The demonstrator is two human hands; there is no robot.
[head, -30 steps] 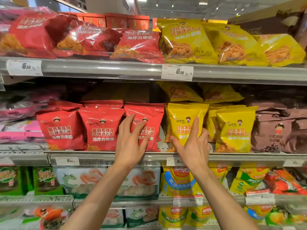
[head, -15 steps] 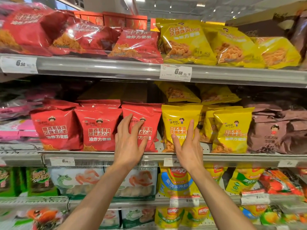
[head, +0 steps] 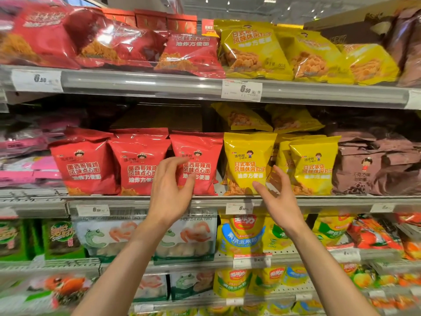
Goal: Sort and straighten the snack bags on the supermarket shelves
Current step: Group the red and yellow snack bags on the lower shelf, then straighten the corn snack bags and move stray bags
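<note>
Left hand (head: pixel 168 190) and right hand (head: pixel 276 199), fingers loosely spread, hover before red bag (head: pixel 200 156) and yellow bag (head: pixel 248 160).

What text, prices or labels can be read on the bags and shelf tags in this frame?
"墨西哥辣鸡 风味点心面 油炸方便面": red bag on the middle shelf.
"日式串烧 风味休闲丸子 油炸方便面": yellow bag beside the red ones.
"6.50 元": price tag on the upper shelf rail.
"6.50": left price tag, rest blurred.
Lower price tags, brown bags and bottom-shelf packs: too blurred or too small to read.
</note>
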